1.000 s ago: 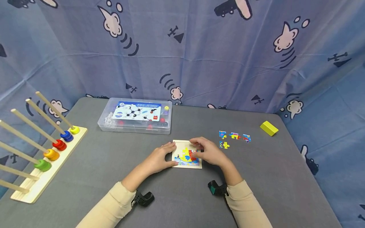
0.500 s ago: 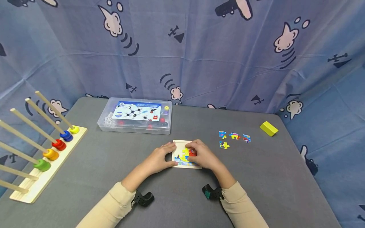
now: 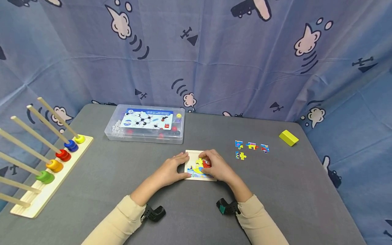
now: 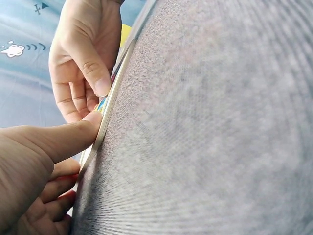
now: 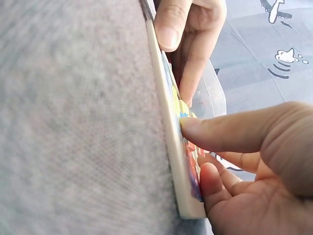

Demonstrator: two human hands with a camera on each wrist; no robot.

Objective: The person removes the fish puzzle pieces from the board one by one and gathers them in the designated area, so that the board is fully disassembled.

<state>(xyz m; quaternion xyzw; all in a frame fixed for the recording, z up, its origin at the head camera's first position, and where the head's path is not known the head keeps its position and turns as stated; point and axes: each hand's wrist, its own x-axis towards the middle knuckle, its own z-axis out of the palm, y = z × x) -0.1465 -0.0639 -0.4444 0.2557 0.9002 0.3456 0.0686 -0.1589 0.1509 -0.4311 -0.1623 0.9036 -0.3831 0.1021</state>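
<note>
A small wooden puzzle board (image 3: 190, 157) lies flat on the table, partly filled with yellow, red and blue jigsaw pieces. My left hand (image 3: 172, 170) holds the board's left side, thumb at the near corner and fingers at the far one. Over the right half bends my right hand (image 3: 218, 166), its thumb and fingers pinching a red and yellow puzzle piece (image 3: 207, 164) on the board. In the right wrist view the right thumb (image 5: 200, 131) touches the coloured pieces. The right hand covers the board's right part. Several loose puzzle pieces (image 3: 252, 146) lie to the right.
A clear plastic case (image 3: 147, 137) with a molecule label stands behind the board. Far left is a wooden peg rack (image 3: 65, 173) with coloured rings. A yellow block (image 3: 289, 137) sits at the right. A patterned curtain (image 3: 214, 68) hangs behind the grey table (image 3: 190, 217).
My right hand has shifted left over the board, its thumb and fingers closing in on the pieces, then held nearly still. My left hand has stayed in place.
</note>
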